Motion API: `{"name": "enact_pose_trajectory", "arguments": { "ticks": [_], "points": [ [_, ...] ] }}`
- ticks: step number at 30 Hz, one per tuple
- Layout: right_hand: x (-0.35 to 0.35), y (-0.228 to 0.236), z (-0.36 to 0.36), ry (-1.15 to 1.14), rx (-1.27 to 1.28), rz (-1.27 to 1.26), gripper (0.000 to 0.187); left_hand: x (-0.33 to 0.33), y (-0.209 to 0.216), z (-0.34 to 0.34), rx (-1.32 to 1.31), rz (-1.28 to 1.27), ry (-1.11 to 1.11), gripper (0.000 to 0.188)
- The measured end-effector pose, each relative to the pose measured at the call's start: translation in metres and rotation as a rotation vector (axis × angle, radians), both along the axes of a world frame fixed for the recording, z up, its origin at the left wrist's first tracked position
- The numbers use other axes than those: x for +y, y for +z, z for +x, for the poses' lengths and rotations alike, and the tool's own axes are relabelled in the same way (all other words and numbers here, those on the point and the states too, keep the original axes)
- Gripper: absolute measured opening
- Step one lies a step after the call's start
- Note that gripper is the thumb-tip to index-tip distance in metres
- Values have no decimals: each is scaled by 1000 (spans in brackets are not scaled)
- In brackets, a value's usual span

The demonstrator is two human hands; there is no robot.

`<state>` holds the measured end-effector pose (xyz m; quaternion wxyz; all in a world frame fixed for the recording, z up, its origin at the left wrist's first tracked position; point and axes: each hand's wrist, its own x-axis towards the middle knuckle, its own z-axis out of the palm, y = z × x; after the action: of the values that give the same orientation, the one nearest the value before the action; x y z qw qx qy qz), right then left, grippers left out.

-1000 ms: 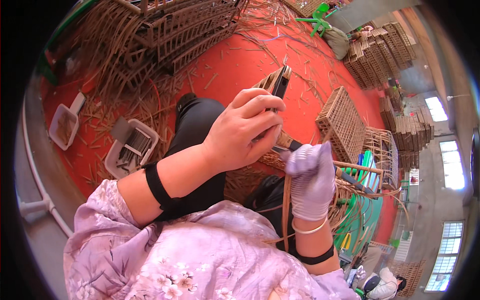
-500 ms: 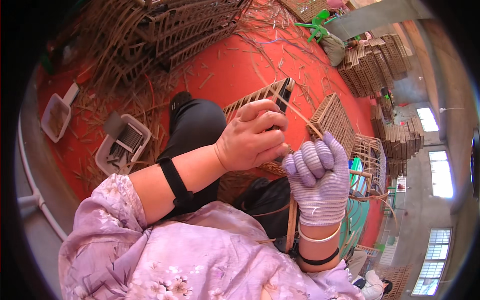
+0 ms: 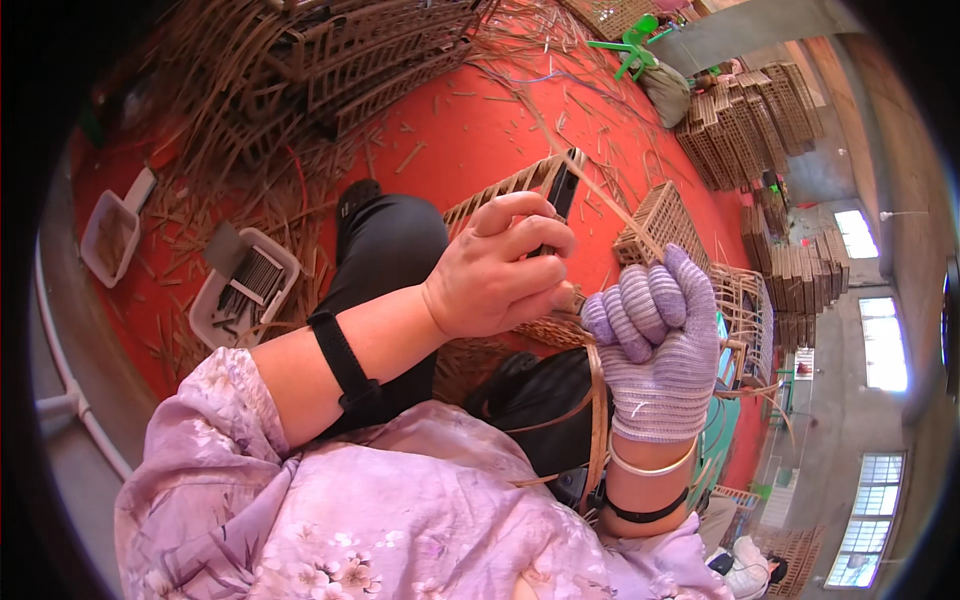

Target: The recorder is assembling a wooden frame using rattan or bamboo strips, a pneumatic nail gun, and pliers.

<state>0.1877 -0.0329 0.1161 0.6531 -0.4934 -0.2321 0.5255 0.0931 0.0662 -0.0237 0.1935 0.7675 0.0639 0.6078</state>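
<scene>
My bare left hand (image 3: 500, 272) is closed round the black edge bar (image 3: 564, 195) of a slatted woven frame (image 3: 500, 190), which stands in front of my knees. Most of the grip is hidden behind my fingers. To its right, my right hand (image 3: 655, 345), in a striped white and purple knit glove, is a fist on a thin tan weaving strip (image 3: 610, 205). That strip slants from the far side, past the frame's top corner, into the glove. A length of tan strip (image 3: 598, 420) also hangs below the fist toward my lap.
Two white bins (image 3: 245, 290) sit on the littered red floor at left, the nearer one holding dark pieces. Large woven frames (image 3: 370, 65) stand at far left. Stacked woven panels (image 3: 755, 125), a lattice basket (image 3: 665, 230) and a green chair (image 3: 637, 47) are at right.
My right fist has moved right and slightly up, away from my left hand, with the strip in it. My left hand has barely shifted and keeps its grip.
</scene>
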Motion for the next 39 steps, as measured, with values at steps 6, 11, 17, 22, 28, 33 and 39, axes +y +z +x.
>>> {"name": "enact_pose_trajectory", "arguments": {
  "ticks": [6, 11, 17, 22, 28, 33, 39],
  "points": [
    [12, 3, 1, -18, -35, 18, 47, 3, 2, -6, 31, 7, -6, 7],
    [48, -5, 23, -54, -37, 55, 46, 8, 14, 0, 86, 6, 105, 7],
    [98, -39, 46, -133, -119, -92, 33, 19, 18, 10, 127, 52, 125, 5],
    [116, -67, 65, -157, -205, -261, 26, 16, 19, 9, 185, 48, 120, 9],
    [144, -123, 100, 29, -849, 77, 23, 13, 29, 4, 241, 94, 114, 14],
    [134, -71, 64, -16, -558, -450, 22, 17, 30, 3, 282, 127, 96, 18],
    [123, -38, 61, 430, -1675, -488, 36, 12, 31, 4, 289, 99, 112, 22]
  ]
}}
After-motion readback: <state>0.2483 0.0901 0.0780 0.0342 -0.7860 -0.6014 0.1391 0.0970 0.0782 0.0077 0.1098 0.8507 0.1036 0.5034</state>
